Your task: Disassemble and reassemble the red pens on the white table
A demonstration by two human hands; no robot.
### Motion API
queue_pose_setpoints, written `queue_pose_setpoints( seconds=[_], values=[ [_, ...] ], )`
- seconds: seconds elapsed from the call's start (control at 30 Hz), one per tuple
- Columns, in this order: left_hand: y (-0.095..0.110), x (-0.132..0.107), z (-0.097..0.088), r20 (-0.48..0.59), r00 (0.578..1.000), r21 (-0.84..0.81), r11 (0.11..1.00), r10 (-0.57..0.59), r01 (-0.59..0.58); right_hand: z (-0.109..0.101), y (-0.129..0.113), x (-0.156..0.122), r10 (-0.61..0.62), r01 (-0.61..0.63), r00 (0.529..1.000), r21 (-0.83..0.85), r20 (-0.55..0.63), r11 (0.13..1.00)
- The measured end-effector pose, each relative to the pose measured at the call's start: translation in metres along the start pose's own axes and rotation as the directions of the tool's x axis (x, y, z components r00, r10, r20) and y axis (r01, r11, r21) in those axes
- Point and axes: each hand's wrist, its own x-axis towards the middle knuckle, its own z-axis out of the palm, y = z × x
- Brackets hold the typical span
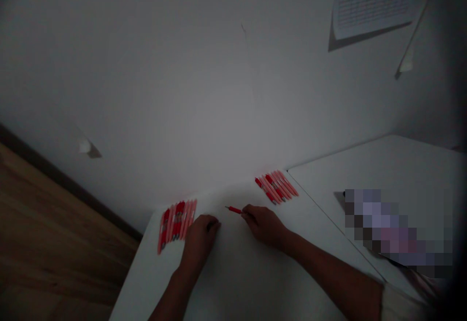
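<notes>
A dim view looks down on a white table (222,282) from above, with both bare forearms reaching in from the bottom edge. The hands are apart, with a narrow gap between them. The right hand (264,226) pinches a slim red pen (233,209) at its rear end, and the tip points left toward the other hand. The left hand (200,238) rests curled on the tabletop just beside that tip; its fingers are turned under, so you cannot tell whether it holds anything.

Just past the left hand lies a left group of pens (177,224), side by side and touching, red and pale pink. Beyond the right hand, a right group of pens (276,187) lies fanned slightly near the table's far corner.

A second white table (375,175) abuts on the right, bearing a pixelated patch (397,228) (blurred beyond telling). A white sleeve (401,304) shows at the right forearm. A wooden floor (54,223) and a pale wall (182,68) fill the rest.
</notes>
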Motion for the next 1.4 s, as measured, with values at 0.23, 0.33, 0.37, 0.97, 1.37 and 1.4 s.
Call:
queue_pose_setpoints(
  seconds=[0.23, 0.33, 0.37, 0.97, 1.37, 1.4],
  values=[
    [-0.006, 0.001, 0.005, -0.002, 0.998, -0.019, 0.998, 0.067, -0.067, -0.002, -0.001, 0.0, -0.009, 0.009, 1.0, -0.005, 0.009, 1.0],
    [-0.006, 0.0, 0.005, -0.004, 0.997, -0.027, 0.997, 0.075, -0.075, -0.002, -0.001, 0.0, -0.014, 0.014, 1.0, -0.007, 0.009, 1.0],
    [-0.005, 0.0, 0.005, -0.002, 0.998, -0.03, 0.997, 0.067, -0.067, -0.002, -0.001, 0.0, -0.014, 0.015, 1.0, -0.01, 0.012, 1.0],
    [0.016, 0.0, -0.012, -0.139, 0.989, -0.341, 0.94, -0.057, 0.006, -0.001, -0.002, -0.003, -0.038, 0.041, 0.998, -0.041, 0.058, 0.998],
    [0.018, -0.002, -0.006, -0.052, 0.995, -0.397, 0.916, -0.085, 0.057, -0.002, -0.003, -0.003, -0.065, 0.067, 0.995, -0.034, 0.07, 0.997],
    [0.017, -0.002, -0.006, -0.048, 0.995, -0.404, 0.913, -0.085, 0.059, -0.002, -0.003, -0.003, -0.062, 0.065, 0.995, -0.031, 0.073, 0.997]
  ],
)
